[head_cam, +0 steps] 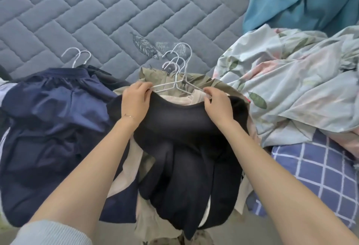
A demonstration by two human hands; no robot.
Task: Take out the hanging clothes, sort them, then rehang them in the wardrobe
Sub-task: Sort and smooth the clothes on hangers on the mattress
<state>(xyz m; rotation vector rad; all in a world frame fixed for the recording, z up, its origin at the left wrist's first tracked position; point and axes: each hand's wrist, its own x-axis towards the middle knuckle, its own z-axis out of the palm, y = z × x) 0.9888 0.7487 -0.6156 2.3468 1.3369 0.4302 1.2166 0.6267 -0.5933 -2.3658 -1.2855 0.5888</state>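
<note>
left hand [136, 99] grip: pinches black garment [184, 128] at one shoulder | right hand [217, 104] grip: pinches the other | garment: frame centre, on bed [97, 21] pile | white hanger [174, 85]: spans left-right between grips, hook toward upper frame (neither hand nearer)

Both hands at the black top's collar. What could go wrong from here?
1. The white hanger hooks above the black top overlap; lifting one could drag the others.
2. The left hand and right hand grip only the collar edge, so the top might slip off its hanger.
</note>
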